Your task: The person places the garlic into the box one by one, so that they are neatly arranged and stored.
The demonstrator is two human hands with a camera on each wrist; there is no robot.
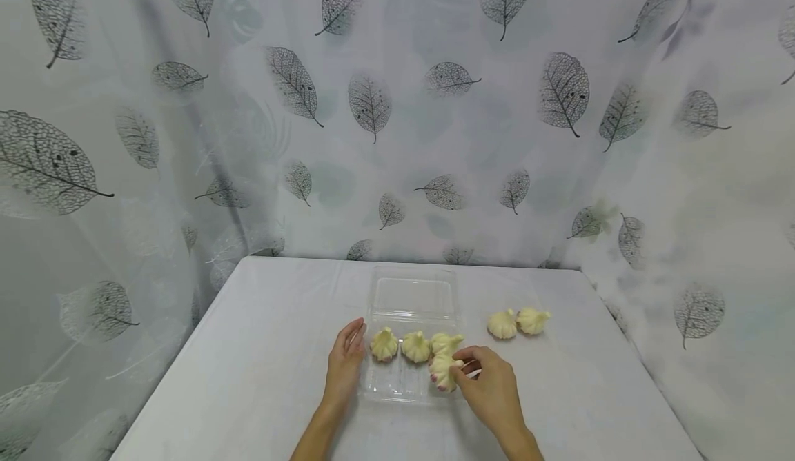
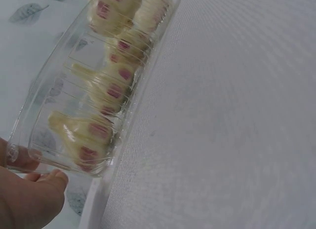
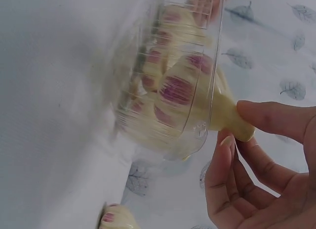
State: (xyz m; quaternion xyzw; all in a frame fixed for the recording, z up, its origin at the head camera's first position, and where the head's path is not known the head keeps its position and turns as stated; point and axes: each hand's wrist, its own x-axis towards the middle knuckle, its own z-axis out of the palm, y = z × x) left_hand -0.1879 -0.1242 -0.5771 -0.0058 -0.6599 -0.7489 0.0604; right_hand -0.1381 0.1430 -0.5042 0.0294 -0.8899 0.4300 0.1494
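A clear plastic clamshell box [image 1: 381, 386] lies on the table with its lid [image 1: 415, 297] folded back. Along its far side sit three garlic bulbs, a left one [image 1: 384, 344], a middle one [image 1: 415, 347] and a right one [image 1: 444, 342]. My right hand [image 1: 493, 385] pinches another garlic bulb [image 1: 442, 373] by its stem, in the box's near right part. Through the plastic wall in the right wrist view, purple patches show on this bulb [image 3: 177, 91]. At the box's left edge, my left hand [image 1: 345, 368] touches the side with fairly straight fingers.
Two more garlic bulbs, one [image 1: 502, 324] touching the other [image 1: 533, 321], lie on the white table [image 1: 267, 378] right of the box. Behind the table's far edge hangs a leaf-patterned curtain [image 1: 397, 150], which also runs along both sides.
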